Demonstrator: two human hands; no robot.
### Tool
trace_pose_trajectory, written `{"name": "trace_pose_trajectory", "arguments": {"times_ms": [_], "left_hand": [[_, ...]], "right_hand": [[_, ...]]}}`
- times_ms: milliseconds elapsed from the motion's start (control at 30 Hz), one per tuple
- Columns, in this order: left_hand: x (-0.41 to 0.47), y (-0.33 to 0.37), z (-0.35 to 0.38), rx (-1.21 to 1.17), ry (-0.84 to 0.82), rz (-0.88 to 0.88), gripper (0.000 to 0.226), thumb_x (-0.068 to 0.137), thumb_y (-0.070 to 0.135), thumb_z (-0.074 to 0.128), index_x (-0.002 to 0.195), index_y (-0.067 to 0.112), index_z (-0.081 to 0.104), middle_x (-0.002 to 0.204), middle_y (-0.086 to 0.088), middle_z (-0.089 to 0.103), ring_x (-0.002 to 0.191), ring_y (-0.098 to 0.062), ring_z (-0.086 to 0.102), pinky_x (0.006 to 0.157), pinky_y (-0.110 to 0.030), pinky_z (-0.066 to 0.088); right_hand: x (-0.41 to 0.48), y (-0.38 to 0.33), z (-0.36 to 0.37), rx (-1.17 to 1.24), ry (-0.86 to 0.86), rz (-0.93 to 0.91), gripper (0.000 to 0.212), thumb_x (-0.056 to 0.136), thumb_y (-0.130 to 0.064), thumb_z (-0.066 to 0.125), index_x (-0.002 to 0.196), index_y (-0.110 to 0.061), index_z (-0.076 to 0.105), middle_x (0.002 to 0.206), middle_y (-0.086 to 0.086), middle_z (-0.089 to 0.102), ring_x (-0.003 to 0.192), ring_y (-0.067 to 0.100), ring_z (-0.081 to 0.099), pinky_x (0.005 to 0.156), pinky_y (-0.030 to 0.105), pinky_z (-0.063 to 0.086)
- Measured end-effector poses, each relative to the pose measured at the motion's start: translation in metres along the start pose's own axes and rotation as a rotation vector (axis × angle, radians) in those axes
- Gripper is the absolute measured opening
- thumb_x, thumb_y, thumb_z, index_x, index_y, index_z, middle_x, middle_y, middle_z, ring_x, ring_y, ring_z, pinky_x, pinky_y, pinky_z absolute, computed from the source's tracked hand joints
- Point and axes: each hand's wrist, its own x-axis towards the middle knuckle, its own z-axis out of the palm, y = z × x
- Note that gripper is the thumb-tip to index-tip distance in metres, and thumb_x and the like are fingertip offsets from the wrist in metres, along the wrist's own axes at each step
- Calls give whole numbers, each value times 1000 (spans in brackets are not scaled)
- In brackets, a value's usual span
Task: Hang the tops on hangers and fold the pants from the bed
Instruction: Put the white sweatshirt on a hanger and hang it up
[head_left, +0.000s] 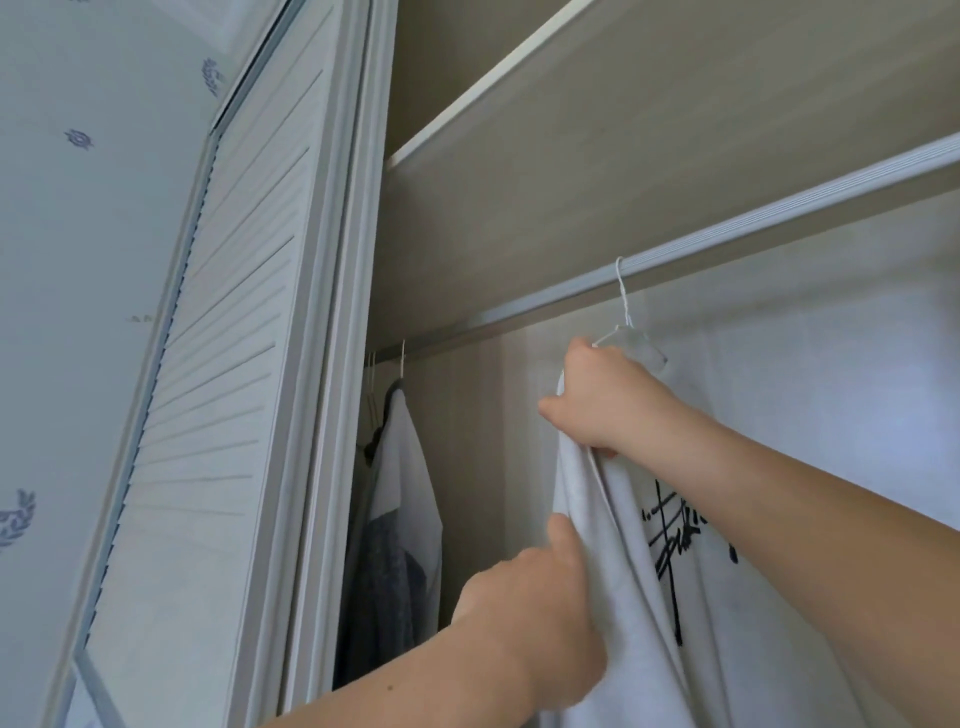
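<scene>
A white top with a black print (649, 597) hangs on a white wire hanger (625, 306) whose hook sits over the closet rail (779, 218). My right hand (597, 400) grips the top's shoulder just below the hanger's neck. My left hand (540, 608) pinches the fabric's left edge lower down, thumb on the cloth. The bottom of the top is cut off by the frame.
Further left on the rail hang a white garment (402, 457) on a dark hanger and a dark grey garment (379, 587). A white louvred closet door (218, 364) stands at the left. A shelf (623, 93) runs above the rail.
</scene>
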Motion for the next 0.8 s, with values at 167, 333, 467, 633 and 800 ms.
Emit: {"name": "trace_pose_trajectory", "arguments": {"times_ms": [167,333,467,633,800], "left_hand": [[7,-25,2,53,0,-44,52,92,14,54,132,21,23,99,-3,59,89,-27,65,76,-42,57],[11,-61,3,103,54,-113,51,90,11,53,129,24,23,92,1,56,84,-23,64,73,-40,58],[19,-84,5,77,91,-186,45,90,8,54,122,25,28,91,1,55,81,-20,63,72,-40,60],[37,-96,5,28,43,-253,52,88,3,57,126,25,29,102,-2,54,88,-22,61,80,-41,59],[68,-94,7,75,-8,-280,57,89,2,60,135,19,29,116,-9,56,101,-30,63,88,-46,58]], "right_hand": [[8,-6,12,89,-13,-37,34,89,-33,62,94,-12,37,74,-1,32,83,30,44,67,33,35],[18,-18,34,185,-20,-78,29,89,-27,61,82,-14,36,76,0,38,81,31,48,50,31,26],[31,-30,57,279,-32,-106,30,89,-18,59,72,-18,34,91,7,49,82,30,50,53,30,29],[53,-41,93,377,-81,-99,7,90,-7,52,84,-4,51,96,14,59,86,36,59,59,31,43],[81,-48,126,319,-136,-107,16,92,-5,50,80,-13,45,106,18,62,95,38,61,72,35,48]]}}
